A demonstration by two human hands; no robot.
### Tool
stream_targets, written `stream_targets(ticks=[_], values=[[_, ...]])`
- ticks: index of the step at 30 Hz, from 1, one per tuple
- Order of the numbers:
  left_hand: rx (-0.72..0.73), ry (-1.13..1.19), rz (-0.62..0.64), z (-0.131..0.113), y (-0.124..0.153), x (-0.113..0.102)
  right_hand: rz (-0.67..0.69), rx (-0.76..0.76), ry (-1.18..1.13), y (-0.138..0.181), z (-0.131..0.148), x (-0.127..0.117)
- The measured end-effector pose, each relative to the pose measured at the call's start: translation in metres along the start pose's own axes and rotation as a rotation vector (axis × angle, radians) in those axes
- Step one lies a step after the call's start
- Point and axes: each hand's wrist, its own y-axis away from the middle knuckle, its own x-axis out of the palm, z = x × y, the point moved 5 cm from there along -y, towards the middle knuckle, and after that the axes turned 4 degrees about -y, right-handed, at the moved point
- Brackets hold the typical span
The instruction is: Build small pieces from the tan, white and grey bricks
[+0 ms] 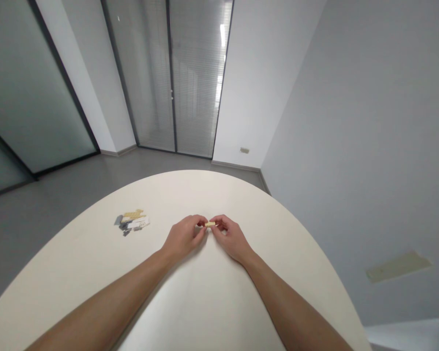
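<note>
Between my two hands is a small pale-yellow building brick, held just over the middle of the table. My left hand pinches its left end between thumb and fingers. From the other side, the thumb and fingers of my right hand pinch the right end. The fingertips hide part of the brick, so I cannot tell whether it is one piece or several joined. Off to the left lies a small pile of building bricks in yellow, white and grey.
A round white table carries everything, its curved far edge beyond my hands. Behind it are a grey floor and a glass partition with blinds. A plain wall rises close on the right.
</note>
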Motion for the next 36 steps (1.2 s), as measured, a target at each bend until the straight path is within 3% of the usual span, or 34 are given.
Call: stream_targets(ticks=[13, 36], values=[[0.003, 0.030, -0.022, 0.004, 0.000, 0.003, -0.021, 0.012, 0.075, 0.001, 0.006, -0.001], [0.084, 0.062, -0.052, 0.003, 0.000, 0.000, -0.042, -0.147, 0.191, 0.000, 0.012, 0.000]])
